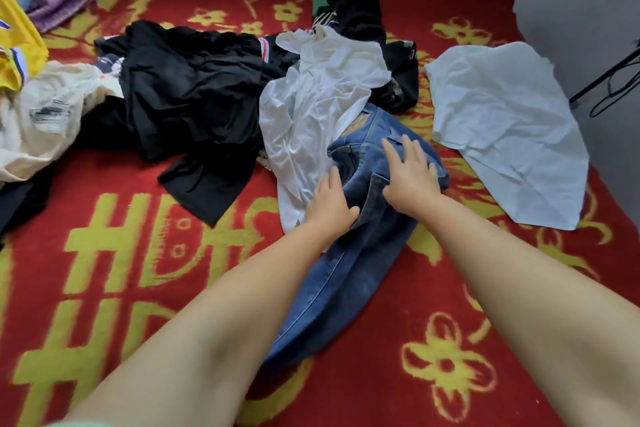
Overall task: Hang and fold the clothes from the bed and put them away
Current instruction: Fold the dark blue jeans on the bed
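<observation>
Blue jeans (349, 253) stretched on the red bed blanket (104, 253), long axis running from the waist, tucked just under the white shirt (311, 107), back toward the body. Both palms flat on the jeans' seat, fingers straight, gripping nothing: left hand (330, 204) at the shirt-side edge, right hand (410, 177) nearer the waistband. Probably smoothing before a lengthwise fold.

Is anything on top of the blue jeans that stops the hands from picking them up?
Partly. Both the left hand and right hand already rest on the jeans. But the white shirt lies over the jeans' top end, so it may drag along when they lift.
</observation>
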`<move>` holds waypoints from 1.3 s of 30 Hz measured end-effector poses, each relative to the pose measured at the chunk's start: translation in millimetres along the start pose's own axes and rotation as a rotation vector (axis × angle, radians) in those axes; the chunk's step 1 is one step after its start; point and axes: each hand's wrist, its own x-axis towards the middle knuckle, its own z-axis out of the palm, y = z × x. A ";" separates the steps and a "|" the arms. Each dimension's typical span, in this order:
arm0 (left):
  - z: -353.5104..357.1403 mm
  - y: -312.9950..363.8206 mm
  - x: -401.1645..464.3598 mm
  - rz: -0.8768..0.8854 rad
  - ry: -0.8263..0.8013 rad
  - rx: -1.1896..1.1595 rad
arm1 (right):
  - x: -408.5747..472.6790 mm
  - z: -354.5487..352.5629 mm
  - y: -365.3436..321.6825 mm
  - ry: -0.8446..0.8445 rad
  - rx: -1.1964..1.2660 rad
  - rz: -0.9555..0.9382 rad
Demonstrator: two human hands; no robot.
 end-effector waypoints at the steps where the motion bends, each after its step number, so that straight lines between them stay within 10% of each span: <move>1: 6.9 -3.2 6.0 -0.046 -0.020 -0.046 | 7.9 8.4 3.9 -0.030 -0.053 -0.007; 10: 29.0 -32.8 -49.1 0.002 0.109 0.144 | -60.6 55.6 31.6 -0.133 0.036 0.005; 18: -54.4 -60.5 -163.9 0.598 0.269 0.569 | -104.7 6.1 -18.0 0.071 0.550 0.164; 29: -115.8 -157.9 -306.7 0.938 0.049 0.944 | -154.6 66.1 -201.4 -0.398 0.756 0.265; 39: -98.3 -189.9 -315.1 0.688 0.159 0.587 | -178.3 80.2 -185.2 -0.602 0.791 0.377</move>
